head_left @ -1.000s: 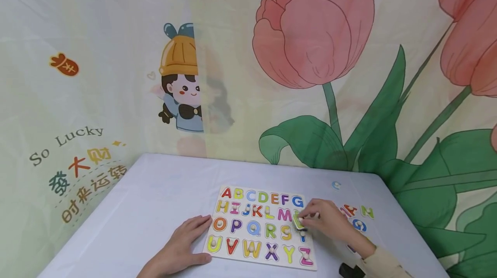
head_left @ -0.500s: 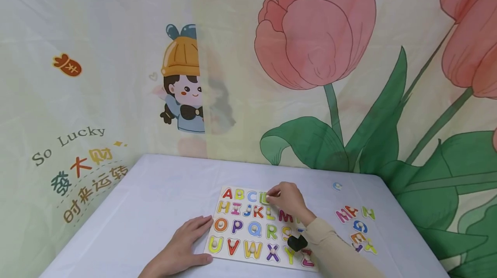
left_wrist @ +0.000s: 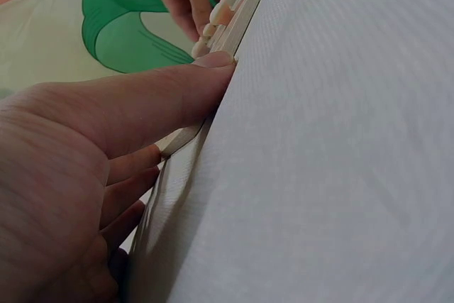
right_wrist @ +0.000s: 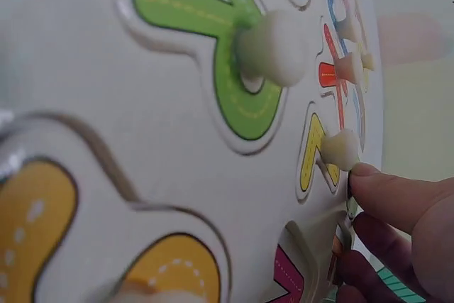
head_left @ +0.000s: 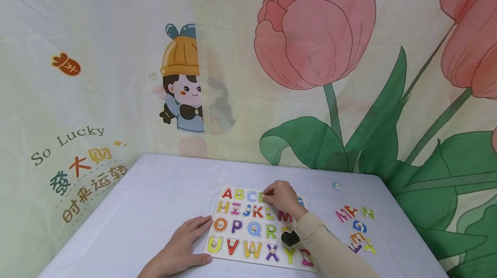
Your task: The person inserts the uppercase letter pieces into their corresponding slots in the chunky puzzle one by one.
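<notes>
A wooden alphabet board (head_left: 256, 262) lies on the white-covered table, many of its letter pieces bearing round knobs. At its top row my right hand (head_left: 284, 196) pinches a green letter D piece (head_left: 260, 198), mostly covered by the fingers. In the right wrist view, thumb and fingertips of the right hand (right_wrist: 418, 218) meet beyond a yellow letter's knob (right_wrist: 340, 149); the held piece is mostly hidden there. My left hand (head_left: 179, 243) lies at the board's left side, thumb extended against the edge. In the left wrist view its thumb (left_wrist: 163, 90) touches the board's rim.
Loose letter pieces lie right of the board: a blue C (head_left: 336, 186), pink M (head_left: 343, 215), red A (head_left: 351, 211), green N (head_left: 367, 213), blue G (head_left: 360, 226), orange E (head_left: 357, 238) and yellow Y (head_left: 370, 245). A printed curtain (head_left: 233, 54) hangs behind the table (head_left: 155, 192).
My right hand has moved left from the board's right side to the top row, carrying the green piece, and has shifted slightly further left since half a second ago. The left hand stays put.
</notes>
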A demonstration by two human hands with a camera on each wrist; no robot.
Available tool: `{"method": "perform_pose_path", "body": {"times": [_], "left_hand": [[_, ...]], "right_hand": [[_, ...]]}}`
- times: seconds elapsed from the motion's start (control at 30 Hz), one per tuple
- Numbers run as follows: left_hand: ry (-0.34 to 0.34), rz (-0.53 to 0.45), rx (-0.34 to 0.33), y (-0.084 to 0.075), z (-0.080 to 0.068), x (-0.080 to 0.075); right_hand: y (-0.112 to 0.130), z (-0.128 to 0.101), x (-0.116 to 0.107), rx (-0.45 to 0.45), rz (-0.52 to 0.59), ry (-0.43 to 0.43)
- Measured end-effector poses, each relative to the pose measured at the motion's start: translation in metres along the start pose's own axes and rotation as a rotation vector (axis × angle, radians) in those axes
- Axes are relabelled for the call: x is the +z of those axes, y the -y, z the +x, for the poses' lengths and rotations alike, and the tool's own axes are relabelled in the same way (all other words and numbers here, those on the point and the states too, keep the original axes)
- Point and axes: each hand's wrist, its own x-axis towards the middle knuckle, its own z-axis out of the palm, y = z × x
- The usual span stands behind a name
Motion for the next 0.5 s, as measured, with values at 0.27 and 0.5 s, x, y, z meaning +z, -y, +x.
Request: {"method": "perform_pose_path", "body": {"times": [0.27, 0.5], "left_hand": [[-0.006, 0.004, 0.010, -0.002, 0.000, -0.001], [-0.007, 0.008, 0.010, -0.003, 0.000, -0.002]], "right_hand": [[-0.027, -0.001, -0.032, -0.026, -0.009, -0.075], [-0.106, -0.010, -0.096, 0.152, -0.070, -0.325]]}}
